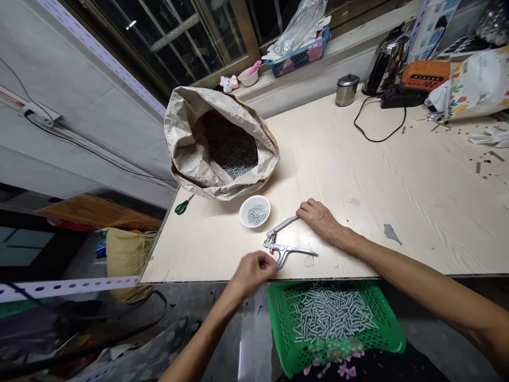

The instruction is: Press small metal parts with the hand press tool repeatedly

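Sack [183, 130] at desk's [382, 175] far-left corner. Left hand [254, 270] at front edge, fingertips together; can't tell if holding anything. White bowl [244, 213] of metal pins [257, 214] near sack. Hand tool [291, 249] near front edge; right hand [318, 218] clamped on its upper handle [284, 225]. Green basket [279, 323] below front edge.

The window [186, 45] is dark; the floor [248, 323] shines.

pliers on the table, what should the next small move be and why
Probably press the far handle of the pliers toward the near one, using the right hand: the handles stand apart, and that hand is at the far one's end. The left hand is close by; what it holds, if anything, is unclear.
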### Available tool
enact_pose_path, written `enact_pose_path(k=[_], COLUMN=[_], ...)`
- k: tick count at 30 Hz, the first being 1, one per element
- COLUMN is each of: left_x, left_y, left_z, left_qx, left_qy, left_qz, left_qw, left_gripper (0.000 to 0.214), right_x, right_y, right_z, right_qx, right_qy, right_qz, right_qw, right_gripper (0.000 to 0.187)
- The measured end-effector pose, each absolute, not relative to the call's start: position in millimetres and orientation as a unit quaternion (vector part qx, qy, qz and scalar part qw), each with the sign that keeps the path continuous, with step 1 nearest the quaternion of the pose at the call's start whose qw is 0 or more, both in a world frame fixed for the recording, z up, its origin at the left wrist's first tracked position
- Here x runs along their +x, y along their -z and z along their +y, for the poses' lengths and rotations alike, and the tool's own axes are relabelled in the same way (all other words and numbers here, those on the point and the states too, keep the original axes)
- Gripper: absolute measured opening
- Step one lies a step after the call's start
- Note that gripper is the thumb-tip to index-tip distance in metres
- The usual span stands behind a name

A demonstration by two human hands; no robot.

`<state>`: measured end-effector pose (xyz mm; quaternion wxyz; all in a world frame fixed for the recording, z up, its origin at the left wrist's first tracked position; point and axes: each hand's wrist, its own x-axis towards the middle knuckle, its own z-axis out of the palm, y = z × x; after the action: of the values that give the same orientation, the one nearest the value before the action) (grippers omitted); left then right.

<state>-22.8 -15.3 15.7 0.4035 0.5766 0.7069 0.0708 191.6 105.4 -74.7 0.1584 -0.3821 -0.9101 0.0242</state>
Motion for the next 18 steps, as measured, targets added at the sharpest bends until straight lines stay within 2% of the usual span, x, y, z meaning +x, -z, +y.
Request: enact_pose_path(k=[2, 6, 7, 14, 18], left_x=[-17, -30, -35, -44, -43], left_y=[-24, -27, -24, -7, -5], left_z=[-19, 17, 31, 96, 104], left_qx=[0.654, 0.695, 0.695, 0.742, 0.733], left_qy=[-0.039, -0.044, -0.026, 0.145, 0.148], left_qz=[0.678, 0.714, 0.717, 0.652, 0.661], left_qw=[0.334, 0.073, 0.044, 0.061, 0.068], left_gripper=[0.013, 0.022, 0.023, 0.025, 0.018], right_x=[191, 191, 191, 189, 190], right_y=[74, 75, 75, 81, 78], right_z=[105, 104, 104, 106, 106], right_qx=[-0.382, -0.382, -0.381, -0.385, -0.386], right_qy=[-0.026, -0.024, -0.022, -0.015, -0.018], right_qz=[-0.91, -0.909, -0.909, -0.907, -0.907], right_qw=[0.16, 0.165, 0.166, 0.172, 0.167], right_gripper=[0.023, 0.025, 0.025, 0.021, 0.021])
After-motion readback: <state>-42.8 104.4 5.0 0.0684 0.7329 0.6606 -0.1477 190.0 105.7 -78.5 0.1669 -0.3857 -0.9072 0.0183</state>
